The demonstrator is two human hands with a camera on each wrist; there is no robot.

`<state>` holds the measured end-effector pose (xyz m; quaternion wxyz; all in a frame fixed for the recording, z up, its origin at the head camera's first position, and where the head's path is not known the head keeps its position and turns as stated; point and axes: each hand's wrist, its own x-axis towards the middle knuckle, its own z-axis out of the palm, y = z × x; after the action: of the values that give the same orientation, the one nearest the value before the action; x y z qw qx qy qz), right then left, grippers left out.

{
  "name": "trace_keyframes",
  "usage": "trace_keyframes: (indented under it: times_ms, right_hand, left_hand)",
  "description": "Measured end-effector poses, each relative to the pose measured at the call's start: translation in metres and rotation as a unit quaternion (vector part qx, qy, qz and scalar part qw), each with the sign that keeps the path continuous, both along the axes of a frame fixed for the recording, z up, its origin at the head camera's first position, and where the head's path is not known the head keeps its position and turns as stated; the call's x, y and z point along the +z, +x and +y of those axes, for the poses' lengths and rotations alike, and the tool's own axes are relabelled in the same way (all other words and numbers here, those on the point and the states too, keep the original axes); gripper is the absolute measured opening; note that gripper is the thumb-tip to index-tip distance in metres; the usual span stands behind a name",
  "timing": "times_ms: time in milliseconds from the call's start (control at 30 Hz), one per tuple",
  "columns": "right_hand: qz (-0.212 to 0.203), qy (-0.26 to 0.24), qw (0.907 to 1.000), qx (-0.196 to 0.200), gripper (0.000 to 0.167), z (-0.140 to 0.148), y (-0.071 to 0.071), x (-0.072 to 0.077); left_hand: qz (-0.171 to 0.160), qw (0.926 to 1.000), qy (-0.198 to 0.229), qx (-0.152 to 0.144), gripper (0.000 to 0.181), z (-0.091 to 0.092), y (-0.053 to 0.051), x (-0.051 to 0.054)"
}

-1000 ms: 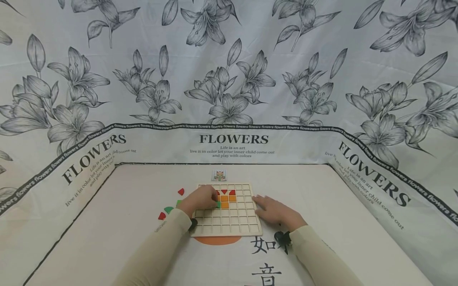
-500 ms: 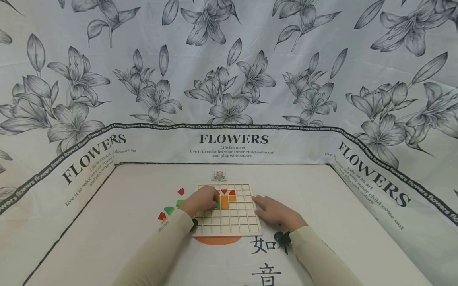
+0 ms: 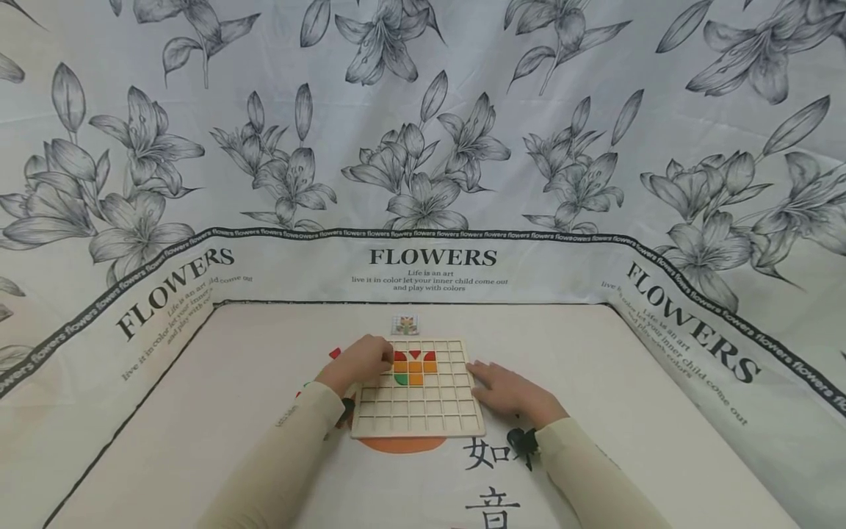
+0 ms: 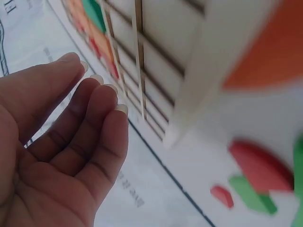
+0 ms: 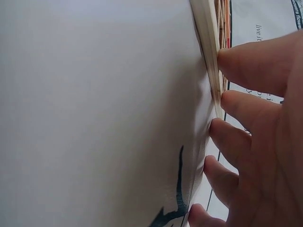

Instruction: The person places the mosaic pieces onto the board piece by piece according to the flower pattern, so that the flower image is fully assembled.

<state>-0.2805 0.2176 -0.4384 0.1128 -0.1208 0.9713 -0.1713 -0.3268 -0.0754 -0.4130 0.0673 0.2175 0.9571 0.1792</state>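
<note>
A pale wooden grid board (image 3: pixel 423 411) lies on the table in the head view. Its upper cells hold red pieces (image 3: pixel 429 356), orange pieces (image 3: pixel 416 379) and a rounded green piece (image 3: pixel 401 379). Above the board's upper left part is my left hand (image 3: pixel 359 365). The left wrist view shows its fingers (image 4: pixel 113 137) loosely bent with nothing between them and the thumb. My right hand (image 3: pixel 512 393) lies at the board's right edge; in the right wrist view its thumb and a finger (image 5: pixel 246 106) touch the rim.
Left of the board lie loose pieces, partly hidden by my left arm; the left wrist view shows a red one (image 4: pixel 262 165) and a green one (image 4: pixel 248 191). A small pattern card (image 3: pixel 405 325) lies beyond the board. Floral cloth (image 3: pixel 423 162) encloses the table.
My left hand has drawn back to the left from the filled cells, uncovering the red, orange and green pieces there. My right hand has stayed at the board's edge.
</note>
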Motion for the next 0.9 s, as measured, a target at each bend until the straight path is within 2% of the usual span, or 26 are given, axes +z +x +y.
trace_keyframes:
  times_ms: [133,333,667,900]
  right_hand:
    - [0.001,0.007,1.0000,0.003,0.056,0.000,-0.002,0.001]
    - [-0.001,0.007,1.0000,0.003,0.057,0.001,-0.002,0.000]
    - [0.000,0.007,1.0000,0.001,0.056,-0.001,0.000,0.001]
    - [0.001,0.004,1.0000,-0.001,0.056,-0.001,0.001,0.001]
  left_hand:
    - [0.008,0.9999,0.006,0.010,0.013,-0.015,-0.001,0.008]
    - [-0.008,0.9993,-0.005,0.036,0.013,-0.039,0.003,0.013]
    - [-0.068,0.9937,-0.024,0.086,0.010,-0.073,0.006,0.011]
    - [-0.083,0.9917,-0.032,0.093,0.008,-0.092,0.007,0.007]
